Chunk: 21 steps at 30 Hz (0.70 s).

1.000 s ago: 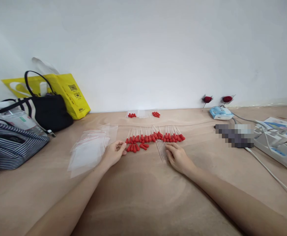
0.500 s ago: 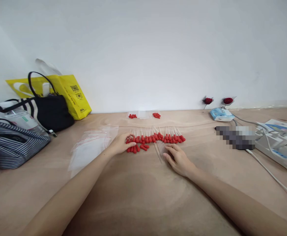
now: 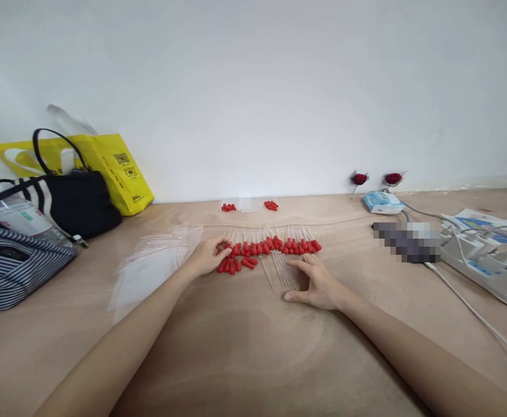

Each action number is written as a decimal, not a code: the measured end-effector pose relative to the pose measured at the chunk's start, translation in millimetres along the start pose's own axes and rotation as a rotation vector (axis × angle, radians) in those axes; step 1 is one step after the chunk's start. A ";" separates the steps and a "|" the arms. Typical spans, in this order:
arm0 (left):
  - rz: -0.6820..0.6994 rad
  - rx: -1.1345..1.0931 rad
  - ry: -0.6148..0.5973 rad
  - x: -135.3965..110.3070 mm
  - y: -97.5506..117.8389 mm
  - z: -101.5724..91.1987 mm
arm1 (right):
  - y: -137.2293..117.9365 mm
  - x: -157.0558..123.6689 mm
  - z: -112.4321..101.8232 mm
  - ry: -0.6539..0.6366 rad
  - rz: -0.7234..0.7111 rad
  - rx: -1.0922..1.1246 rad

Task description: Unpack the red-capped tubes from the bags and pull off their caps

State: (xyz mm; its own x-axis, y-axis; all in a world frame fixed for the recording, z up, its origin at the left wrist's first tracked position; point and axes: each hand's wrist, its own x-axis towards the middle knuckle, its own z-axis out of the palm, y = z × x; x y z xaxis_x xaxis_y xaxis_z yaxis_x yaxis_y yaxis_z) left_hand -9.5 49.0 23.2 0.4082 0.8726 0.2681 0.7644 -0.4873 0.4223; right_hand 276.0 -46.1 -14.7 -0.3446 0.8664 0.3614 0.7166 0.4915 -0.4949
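Note:
In the head view, a row of glass droppers with red rubber bulbs [image 3: 260, 249] runs across the table, tubes pointing to the wall. My left hand [image 3: 205, 255] rests at the row's left end. Its fingers are curled with the thumb close to the index finger; what lies between them is hidden. Several loose red bulbs [image 3: 231, 266] lie just in front of the row. Bare glass tubes [image 3: 283, 272] lie side by side to their right, one a little apart. My right hand [image 3: 318, 284] is beside these tubes, thumb and fingers spread, fingertips over the tubes' right edge.
Clear zip bags [image 3: 144, 269] are stacked left of my left hand. Two bags with red bulbs [image 3: 228, 207] lie by the wall. Yellow, black and striped bags [image 3: 23, 260] stand at left. A tissue pack [image 3: 382, 202], power strip [image 3: 479, 263] and cables are at right.
My right thumb has moved away from the fingers, so the hand is wider apart. One glass tube now lies separate from the group. My left hand stays at the row's end. The view has shifted slightly.

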 end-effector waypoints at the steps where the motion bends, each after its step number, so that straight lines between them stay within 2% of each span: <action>1: -0.018 -0.011 0.051 -0.8 0.7 0.3 | 1.3 0.3 -1.8 -0.012 0.008 -0.020; 8: -0.019 -0.055 0.413 -22.3 7.7 -0.4 | 5.3 2.3 -11.1 -0.102 -0.037 -0.099; 11: -0.047 -0.202 0.523 -38.4 13.0 9.7 | -0.7 1.5 -8.4 -0.104 -0.067 -0.134; 13: -0.085 -0.402 0.509 -47.6 18.4 21.1 | -6.9 0.7 -4.2 -0.075 -0.073 -0.176; 16: -0.125 -0.653 0.394 -56.0 29.9 37.7 | -13.8 -0.1 2.1 -0.032 -0.078 -0.227; 21: -0.088 -0.722 0.253 -57.1 50.8 47.8 | -8.2 0.4 4.7 0.038 -0.089 -0.164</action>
State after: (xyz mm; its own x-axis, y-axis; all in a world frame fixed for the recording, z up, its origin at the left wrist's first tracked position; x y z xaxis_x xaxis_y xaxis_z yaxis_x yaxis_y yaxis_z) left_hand 29.9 -24.1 -12.0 0.1678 0.9175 0.3605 0.2378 -0.3926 0.8884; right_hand 267.0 -49.4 -14.2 -0.3903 0.8145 0.4292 0.7743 0.5426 -0.3256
